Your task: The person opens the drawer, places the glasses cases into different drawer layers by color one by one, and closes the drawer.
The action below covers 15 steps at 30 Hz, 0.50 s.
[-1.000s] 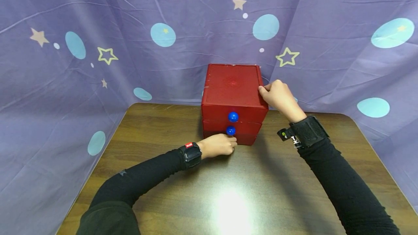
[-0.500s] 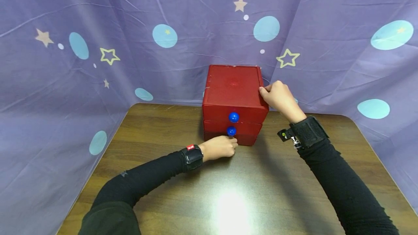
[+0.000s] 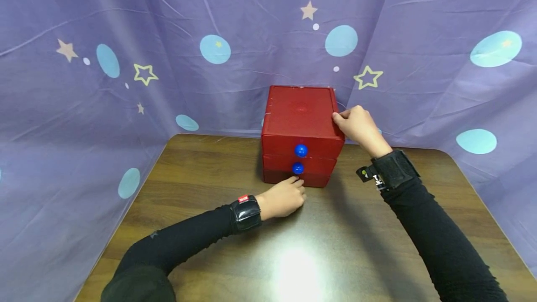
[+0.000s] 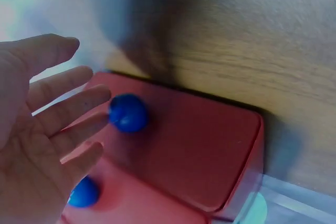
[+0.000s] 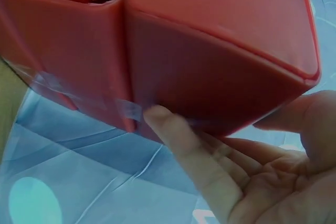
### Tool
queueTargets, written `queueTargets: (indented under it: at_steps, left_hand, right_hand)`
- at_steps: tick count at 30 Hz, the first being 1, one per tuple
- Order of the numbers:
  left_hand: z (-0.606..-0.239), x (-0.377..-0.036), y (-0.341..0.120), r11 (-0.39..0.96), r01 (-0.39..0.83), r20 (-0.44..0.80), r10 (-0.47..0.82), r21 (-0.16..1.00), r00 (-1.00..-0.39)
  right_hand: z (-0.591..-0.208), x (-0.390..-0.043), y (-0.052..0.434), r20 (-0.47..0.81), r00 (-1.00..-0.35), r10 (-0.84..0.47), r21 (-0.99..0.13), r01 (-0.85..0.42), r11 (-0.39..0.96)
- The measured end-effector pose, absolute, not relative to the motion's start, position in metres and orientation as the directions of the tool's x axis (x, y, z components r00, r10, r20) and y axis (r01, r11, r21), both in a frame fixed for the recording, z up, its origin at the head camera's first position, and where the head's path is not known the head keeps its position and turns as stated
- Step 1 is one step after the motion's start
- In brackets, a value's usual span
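A red box (image 3: pixel 299 115) with two drawers stands at the back of the wooden table (image 3: pixel 201 171). Each drawer front carries a blue knob, the upper knob (image 3: pixel 300 150) above the lower knob (image 3: pixel 297 168). My left hand (image 3: pixel 297 186) lies on the table just in front of the bottom drawer, below the lower knob and holding nothing. In the left wrist view my left hand (image 4: pixel 79 103) has straight, spread fingers close to a blue knob (image 4: pixel 127 113). My right hand (image 3: pixel 341 118) grips the box's top right edge. In the right wrist view its fingers (image 5: pixel 178 145) press the side wall (image 5: pixel 173 61), thumb over the top.
Purple cloth (image 3: pixel 126 83) printed with stars and pale blue ovals hangs behind and on both sides of the table. A bright light reflection (image 3: pixel 293 264) lies on the tabletop near the front. Both arms wear black sleeves and wrist straps.
My left hand has drawn back a little from the lower drawer front toward me. My right hand and the box have stayed in place.
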<state>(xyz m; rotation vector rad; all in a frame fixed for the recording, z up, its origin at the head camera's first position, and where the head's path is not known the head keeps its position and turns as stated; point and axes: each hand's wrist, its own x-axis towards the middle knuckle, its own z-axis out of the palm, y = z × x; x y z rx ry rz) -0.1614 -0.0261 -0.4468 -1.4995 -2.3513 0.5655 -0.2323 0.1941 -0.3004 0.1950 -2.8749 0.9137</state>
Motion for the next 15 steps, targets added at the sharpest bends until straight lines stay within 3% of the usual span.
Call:
queueTargets:
  at_steps: [5,10,15]
  left_hand:
    - [-0.433,-0.158,-0.038,0.457,0.805,0.120,0.887,-0.379,-0.447]
    - [-0.415,-0.155,-0.055,0.561,0.792,0.184,0.827,-0.241,-0.531]
    - [-0.408,-0.153,-0.074,0.645,0.758,0.279,0.749,-0.096,-0.601]
  right_hand:
    - [-0.312,-0.228,0.200,0.178,-0.980,-0.094,-0.611,-0.185,0.770]
    - [-0.327,-0.212,0.201,0.347,-0.937,-0.038,-0.622,-0.260,0.739]
    - [-0.344,-0.187,0.194,0.536,-0.844,0.019,-0.566,-0.342,0.750]
